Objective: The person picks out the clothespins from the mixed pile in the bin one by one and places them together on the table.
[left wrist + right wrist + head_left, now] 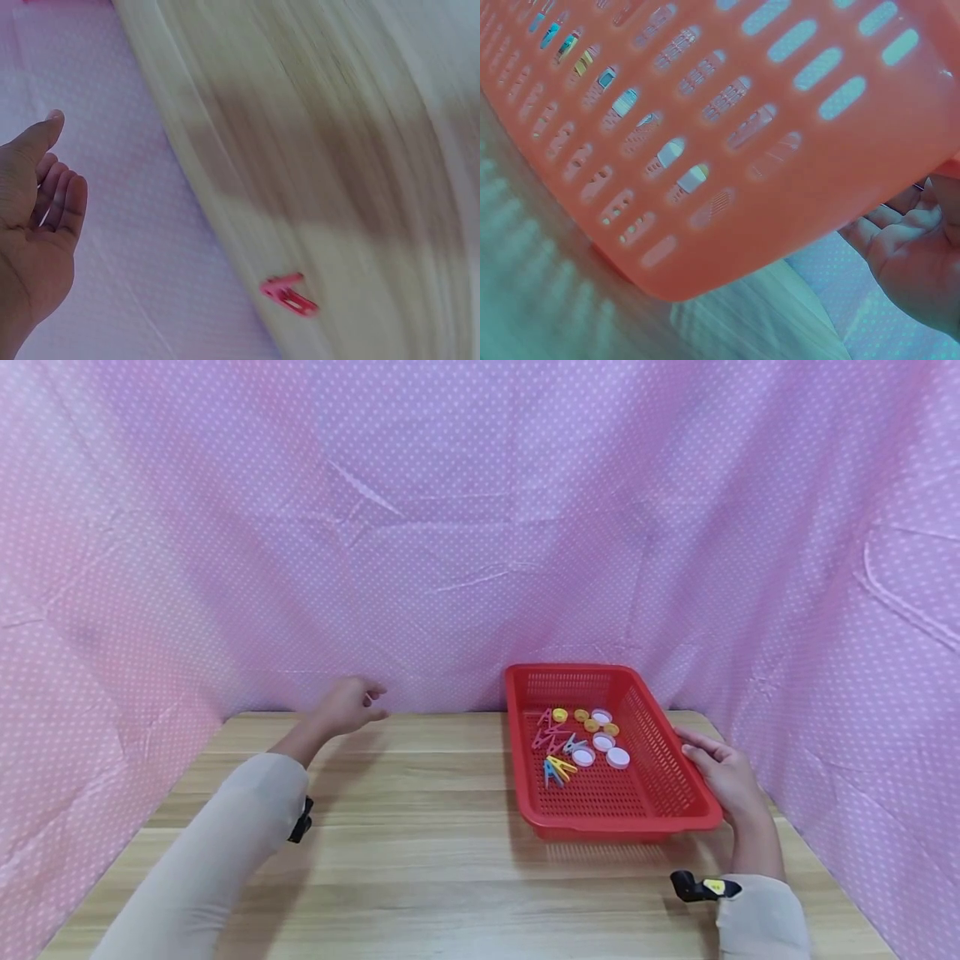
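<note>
A red basket point(678, 777) sits on the wooden table point(420, 860). The right hand point(723, 774) rests against the basket's right rim, near its front corner, with its fingers laid along the edge; the right wrist view shows the palm point(919, 255) under the rim, the fingers bent round it. Inside the basket lie coloured clothes pegs point(557, 752) and, just right of them, white bottle caps point(603, 742) and yellow caps point(592, 723). Well to the left of the basket, the left hand point(347, 703) hangs above the table's far edge, fingers loosely curled and holding nothing. In the left wrist view a pink peg point(289, 294) lies on the table, apart from that hand point(34, 225).
</note>
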Motion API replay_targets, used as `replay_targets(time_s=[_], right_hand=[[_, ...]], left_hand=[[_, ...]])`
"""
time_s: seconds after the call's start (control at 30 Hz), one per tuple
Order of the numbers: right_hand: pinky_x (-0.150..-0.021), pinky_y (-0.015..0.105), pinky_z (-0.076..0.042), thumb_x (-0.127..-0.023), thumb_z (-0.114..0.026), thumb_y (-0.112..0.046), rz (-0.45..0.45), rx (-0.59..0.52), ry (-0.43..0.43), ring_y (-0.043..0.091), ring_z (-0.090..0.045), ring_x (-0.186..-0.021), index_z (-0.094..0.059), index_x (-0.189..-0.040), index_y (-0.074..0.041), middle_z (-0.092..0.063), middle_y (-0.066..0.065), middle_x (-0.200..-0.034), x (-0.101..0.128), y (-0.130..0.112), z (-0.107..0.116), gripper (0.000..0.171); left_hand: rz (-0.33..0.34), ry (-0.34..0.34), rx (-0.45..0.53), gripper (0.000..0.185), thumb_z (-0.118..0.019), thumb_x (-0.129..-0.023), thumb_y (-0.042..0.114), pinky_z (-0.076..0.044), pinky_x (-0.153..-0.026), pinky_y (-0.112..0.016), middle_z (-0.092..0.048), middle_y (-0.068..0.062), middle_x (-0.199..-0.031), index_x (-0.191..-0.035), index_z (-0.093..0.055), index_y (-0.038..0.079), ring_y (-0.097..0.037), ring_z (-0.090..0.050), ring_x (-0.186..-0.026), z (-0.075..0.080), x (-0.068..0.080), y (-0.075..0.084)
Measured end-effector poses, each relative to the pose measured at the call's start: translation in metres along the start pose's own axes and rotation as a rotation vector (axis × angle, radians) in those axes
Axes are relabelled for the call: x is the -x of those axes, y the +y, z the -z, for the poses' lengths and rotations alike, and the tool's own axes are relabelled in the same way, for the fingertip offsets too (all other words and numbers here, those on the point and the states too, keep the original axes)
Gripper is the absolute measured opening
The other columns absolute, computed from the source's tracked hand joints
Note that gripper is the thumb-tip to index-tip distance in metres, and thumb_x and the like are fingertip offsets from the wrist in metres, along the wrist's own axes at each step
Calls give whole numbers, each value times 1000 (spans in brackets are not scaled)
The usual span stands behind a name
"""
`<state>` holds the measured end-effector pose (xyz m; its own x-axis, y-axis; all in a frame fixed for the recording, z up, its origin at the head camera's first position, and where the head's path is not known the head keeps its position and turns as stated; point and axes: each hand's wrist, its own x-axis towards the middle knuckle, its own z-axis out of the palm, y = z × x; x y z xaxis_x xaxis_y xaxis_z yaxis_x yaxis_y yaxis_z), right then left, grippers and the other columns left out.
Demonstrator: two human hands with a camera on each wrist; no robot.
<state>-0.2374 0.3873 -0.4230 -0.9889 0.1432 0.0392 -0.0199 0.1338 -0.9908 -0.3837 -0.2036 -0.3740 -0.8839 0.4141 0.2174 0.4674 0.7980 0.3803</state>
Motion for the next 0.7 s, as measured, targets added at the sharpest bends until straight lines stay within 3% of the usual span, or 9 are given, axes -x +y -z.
replay_targets(time_s=[0.37,0.7], right_hand=[[-75,29,-61,-103,-62,-32,-11,9,3,8,-72,-90,-50,-151,-10,-70,-19,-103,0,-2,-1,54],[-74,29,-61,-104,-61,-32,-23,11,1,8,-72,-89,-50,-152,-12,-70,-19,-103,0,-2,0,54]], left_hand=[[-182,-34,-8,36,-76,-93,20,-58,-85,-44,-71,-19,-116,-120,-71,-4,-33,-70,-100,-20,-16,54],[-361,20,37,26,-71,-96,19,-58,-82,-38,-71,-12,-105,-113,-73,0,-26,-70,-93,-43,-25,100]])
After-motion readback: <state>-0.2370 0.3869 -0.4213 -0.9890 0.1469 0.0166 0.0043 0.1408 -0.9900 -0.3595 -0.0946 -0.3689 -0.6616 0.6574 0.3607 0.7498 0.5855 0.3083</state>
